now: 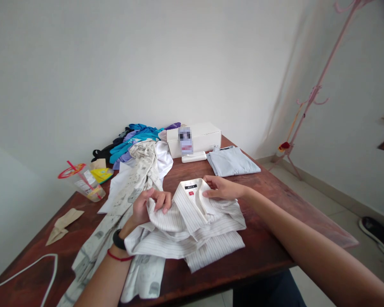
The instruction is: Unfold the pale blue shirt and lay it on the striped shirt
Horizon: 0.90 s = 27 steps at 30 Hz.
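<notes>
A white striped collared shirt (195, 226) lies partly folded on the wooden table (275, 196) in front of me. My left hand (147, 207) is closed on a bunch of the shirt's fabric at its left shoulder. My right hand (220, 188) rests by the collar with fingers pressed on the cloth, pinching its right side. A black label and a red tag show inside the collar.
A patterned white garment (131, 187) trails down the table's left. Behind it sits a pile of blue and purple clothes (131, 138), a white box (196, 138), a folded pale blue shirt (232, 161). A plastic cup with straw (83, 181), white cable (35, 264), pink coat stand (316, 89).
</notes>
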Tool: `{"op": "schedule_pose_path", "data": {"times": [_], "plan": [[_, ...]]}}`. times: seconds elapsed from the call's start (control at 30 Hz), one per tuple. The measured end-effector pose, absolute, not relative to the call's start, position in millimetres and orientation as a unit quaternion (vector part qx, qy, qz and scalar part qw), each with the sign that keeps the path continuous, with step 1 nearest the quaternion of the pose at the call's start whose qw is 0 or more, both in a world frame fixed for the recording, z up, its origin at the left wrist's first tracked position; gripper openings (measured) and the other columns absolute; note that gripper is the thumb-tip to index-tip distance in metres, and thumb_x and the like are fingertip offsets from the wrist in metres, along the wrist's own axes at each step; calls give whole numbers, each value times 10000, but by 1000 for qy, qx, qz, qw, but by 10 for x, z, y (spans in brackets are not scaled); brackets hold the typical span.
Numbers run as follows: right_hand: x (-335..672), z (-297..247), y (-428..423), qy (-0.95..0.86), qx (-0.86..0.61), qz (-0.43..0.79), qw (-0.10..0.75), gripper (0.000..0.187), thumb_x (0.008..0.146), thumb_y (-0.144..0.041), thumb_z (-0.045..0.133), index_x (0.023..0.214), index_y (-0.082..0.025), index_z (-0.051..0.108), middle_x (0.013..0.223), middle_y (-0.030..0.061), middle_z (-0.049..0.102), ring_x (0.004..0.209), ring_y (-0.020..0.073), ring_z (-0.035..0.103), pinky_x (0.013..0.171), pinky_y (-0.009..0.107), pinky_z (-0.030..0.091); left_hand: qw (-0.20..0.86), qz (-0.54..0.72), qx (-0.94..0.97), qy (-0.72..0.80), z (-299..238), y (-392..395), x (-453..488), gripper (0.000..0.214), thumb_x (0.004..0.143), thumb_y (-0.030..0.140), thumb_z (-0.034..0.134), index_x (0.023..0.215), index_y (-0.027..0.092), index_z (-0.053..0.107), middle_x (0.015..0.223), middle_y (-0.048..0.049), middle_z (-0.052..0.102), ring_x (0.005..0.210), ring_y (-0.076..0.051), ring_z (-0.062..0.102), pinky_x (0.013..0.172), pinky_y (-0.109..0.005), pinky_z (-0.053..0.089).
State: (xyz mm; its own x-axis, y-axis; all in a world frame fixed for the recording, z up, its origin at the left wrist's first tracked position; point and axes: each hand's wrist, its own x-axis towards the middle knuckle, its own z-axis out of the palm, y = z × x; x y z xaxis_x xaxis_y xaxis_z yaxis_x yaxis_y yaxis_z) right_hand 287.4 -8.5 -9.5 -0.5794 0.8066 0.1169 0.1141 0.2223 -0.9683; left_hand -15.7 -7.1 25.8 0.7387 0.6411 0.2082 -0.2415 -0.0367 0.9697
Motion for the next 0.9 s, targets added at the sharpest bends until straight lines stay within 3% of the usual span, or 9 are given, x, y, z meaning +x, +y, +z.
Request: {"op": "schedule_pose_path", "data": {"times": [0.33,0.5,0.77,0.9], "plan": [[2839,-189,-42,-735,-328,506,311,402,832,-537,740,941,-202,547,906,0,601,825,163,553,742,282,451,703,330,603,182,227,-58,-146,625,938,563,371,455,187,497,605,-89,552,599,-194,481,655,-348,375],[2841,-234,-22,-749,-336,488,297,395,843,-541,728,958,-197,572,955,18,623,878,181,572,780,300,476,701,331,603,187,181,-48,-142,569,937,463,387,442,199,476,605,-84,551,634,-199,496,696,-349,394],[2810,-245,-27,-750,-355,478,288,414,837,-556,727,996,-191,611,989,32,642,911,200,588,814,322,483,610,381,648,252,195,-79,-125,520,963,396,484,484,194,478,591,-31,530,565,-153,444,654,-316,383],[2813,-300,-10,-753,-360,472,284,395,850,-559,713,953,-196,596,958,30,628,892,200,581,797,326,488,592,424,619,296,195,-37,-112,534,973,423,488,501,186,566,596,-39,564,674,-196,574,732,-323,443]]}}
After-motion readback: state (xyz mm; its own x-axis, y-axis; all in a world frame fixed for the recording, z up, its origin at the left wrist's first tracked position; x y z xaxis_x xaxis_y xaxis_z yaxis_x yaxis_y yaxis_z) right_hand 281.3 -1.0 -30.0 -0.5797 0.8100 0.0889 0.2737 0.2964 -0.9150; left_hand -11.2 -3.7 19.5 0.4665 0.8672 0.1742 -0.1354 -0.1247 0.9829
